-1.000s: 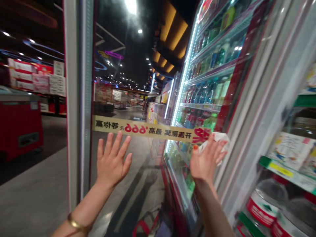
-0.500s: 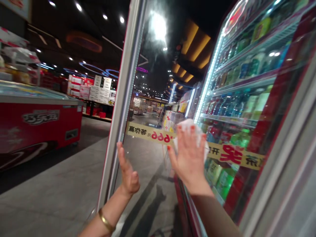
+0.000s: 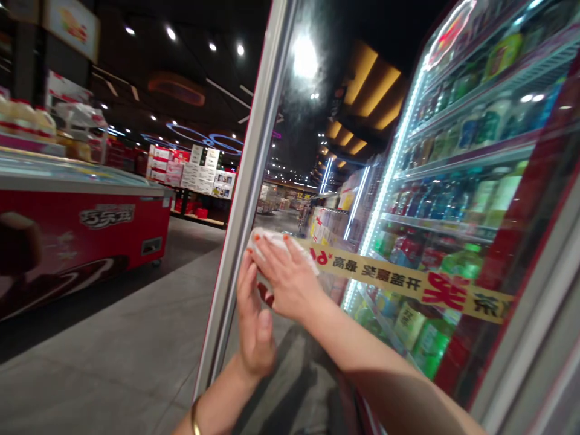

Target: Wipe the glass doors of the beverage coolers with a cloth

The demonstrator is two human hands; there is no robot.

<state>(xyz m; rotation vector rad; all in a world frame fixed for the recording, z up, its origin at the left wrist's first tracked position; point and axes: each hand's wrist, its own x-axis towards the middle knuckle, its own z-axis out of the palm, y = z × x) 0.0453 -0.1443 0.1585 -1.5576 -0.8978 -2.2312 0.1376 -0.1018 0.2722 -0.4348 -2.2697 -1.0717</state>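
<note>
My right hand [image 3: 292,281] lies with its fingers stretched over a white cloth [image 3: 305,252], pressing it against the glass door [image 3: 303,157] near the left frame [image 3: 256,163]. Under the palm the cloth is hidden. Just below and left, my left hand [image 3: 256,326] is held upright and empty, fingers extended beside the frame, its tips close to the right hand's fingers. Whether it touches the glass I cannot tell. A yellow strip [image 3: 380,272] with mirrored red and black lettering crosses the door, its left end covered by the right hand and cloth.
At right, lit drink shelves [image 3: 453,163] with several rows of bottles show in the glass. A red chest freezer [image 3: 127,241] stands at left, with stacked boxes [image 3: 199,172] behind it. Grey tiled floor [image 3: 149,338] runs between freezer and door.
My right hand has slid left across the glass with the cloth, from mid-pane to the frame side. The left hand now sits just under it. The view has shifted slightly left.
</note>
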